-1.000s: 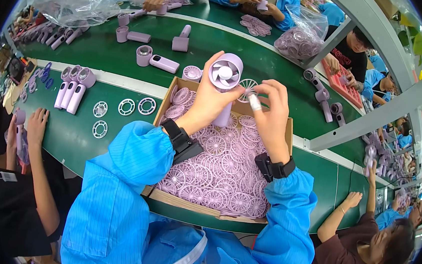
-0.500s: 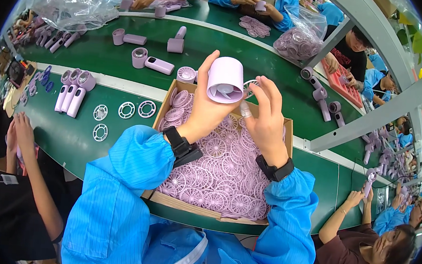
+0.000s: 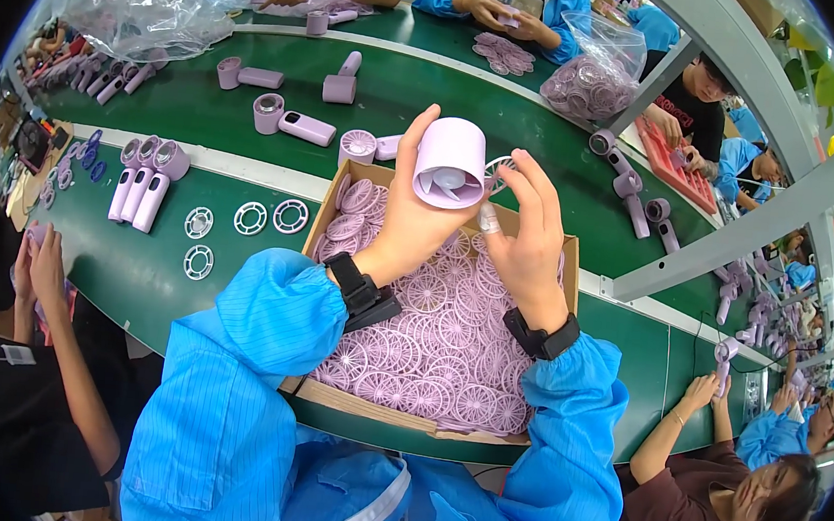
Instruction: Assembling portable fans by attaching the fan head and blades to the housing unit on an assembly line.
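My left hand [image 3: 407, 222] is closed around a lilac handheld fan [image 3: 451, 159], whose round head faces me with its blades showing; its handle is hidden. Just right of it, my right hand [image 3: 528, 236] pinches a round spoked fan grille [image 3: 497, 176] between thumb and fingers. The grille sits beside the fan's opening, apart from its front. One right fingertip wears a pale wrap. Beneath both hands stands a cardboard box [image 3: 574, 274] filled with loose lilac grilles [image 3: 451, 323].
On the green table to the left lie several ring parts [image 3: 252, 218] and three upright-laid fans [image 3: 146, 182]. More fans [image 3: 295, 121] lie on the green belt beyond the box. A grey metal post [image 3: 736, 239] slants across the right. Co-workers sit on all sides.
Both hands keep their hold, with the fan and grille shifted slightly right and down. Fans on the far belt have slid a little left. Co-workers' hands have moved.
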`<act>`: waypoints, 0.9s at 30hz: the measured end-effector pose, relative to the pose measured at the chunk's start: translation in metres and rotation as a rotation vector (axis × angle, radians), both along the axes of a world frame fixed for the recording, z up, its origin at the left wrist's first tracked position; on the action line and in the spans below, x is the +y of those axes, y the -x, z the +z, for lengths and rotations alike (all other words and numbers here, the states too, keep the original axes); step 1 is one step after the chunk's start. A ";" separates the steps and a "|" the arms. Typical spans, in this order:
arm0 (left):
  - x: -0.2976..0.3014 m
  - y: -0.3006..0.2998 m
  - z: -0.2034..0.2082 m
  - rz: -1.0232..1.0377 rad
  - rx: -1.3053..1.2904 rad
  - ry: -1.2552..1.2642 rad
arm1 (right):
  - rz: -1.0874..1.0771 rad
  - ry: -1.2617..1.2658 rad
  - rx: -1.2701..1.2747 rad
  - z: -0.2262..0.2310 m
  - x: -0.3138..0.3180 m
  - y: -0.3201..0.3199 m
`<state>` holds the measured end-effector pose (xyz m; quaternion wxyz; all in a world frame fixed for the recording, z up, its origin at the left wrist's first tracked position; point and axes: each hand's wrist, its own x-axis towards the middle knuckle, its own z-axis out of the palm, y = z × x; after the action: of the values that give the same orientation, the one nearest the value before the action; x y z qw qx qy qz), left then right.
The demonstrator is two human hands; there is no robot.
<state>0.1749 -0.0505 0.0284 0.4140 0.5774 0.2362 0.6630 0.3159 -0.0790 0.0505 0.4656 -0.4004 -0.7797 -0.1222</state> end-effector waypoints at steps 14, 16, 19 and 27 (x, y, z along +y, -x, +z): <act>0.007 -0.005 -0.007 -0.149 -0.053 0.159 | -0.021 0.181 0.164 -0.004 0.005 -0.010; 0.009 -0.003 -0.011 -0.111 0.092 0.280 | -0.015 0.265 0.242 -0.004 0.005 -0.010; 0.011 0.004 -0.014 -0.090 0.314 0.309 | -0.013 0.432 0.398 -0.004 0.002 -0.008; 0.010 0.006 -0.014 -0.058 0.654 0.222 | -0.024 0.290 0.022 0.002 -0.008 0.003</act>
<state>0.1685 -0.0409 0.0148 0.3951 0.7172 0.4107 0.4010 0.3131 -0.0871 0.0529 0.4101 -0.4741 -0.7791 -0.0094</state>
